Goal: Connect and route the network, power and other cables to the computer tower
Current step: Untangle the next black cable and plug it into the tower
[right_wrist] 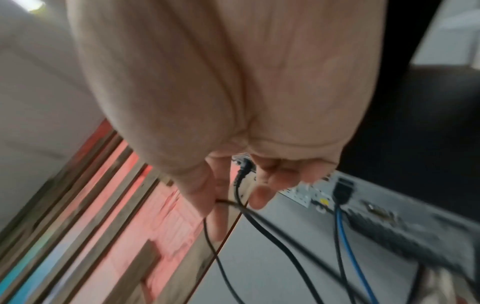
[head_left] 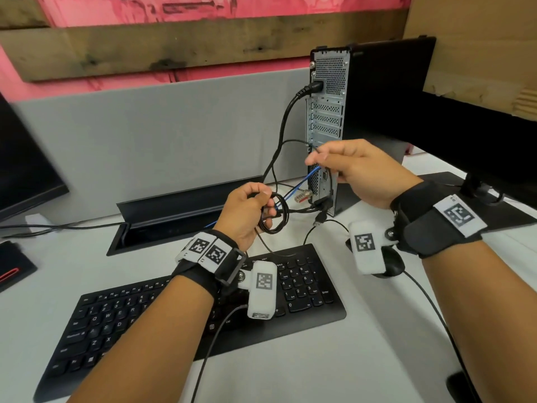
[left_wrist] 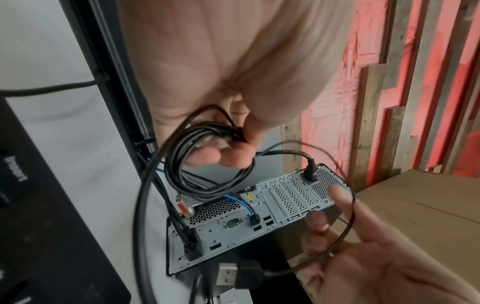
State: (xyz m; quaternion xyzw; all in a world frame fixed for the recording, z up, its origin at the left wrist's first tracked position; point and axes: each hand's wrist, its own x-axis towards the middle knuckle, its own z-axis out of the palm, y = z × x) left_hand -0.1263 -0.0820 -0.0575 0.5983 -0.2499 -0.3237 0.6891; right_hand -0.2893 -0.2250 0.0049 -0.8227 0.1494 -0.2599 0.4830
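The computer tower (head_left: pixel 327 126) stands upright on the desk (head_left: pixel 363 338) beyond our keyboard (head_left: pixel 305 289), rear panel toward us, with the power cable (head_left: pixel 283 126) and blue network cable (left_wrist: pixel 240 202) plugged in. Our left hand (head_left: pixel 247 213) grips a coiled thin black cable (left_wrist: pixel 182 156). Our right hand (head_left: pixel 357 167) seems to pinch that cable's free run; its USB plug (left_wrist: pixel 228 274) dangles unplugged.

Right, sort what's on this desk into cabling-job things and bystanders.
In the job:
- computer tower
- power cable, plugged in up top
- blue network cable, plugged in
- coiled black cable, gripped by left hand
- thin strand pinched by right hand
- loose USB plug

Just lying about:
- keyboard
- mouse
- monitor
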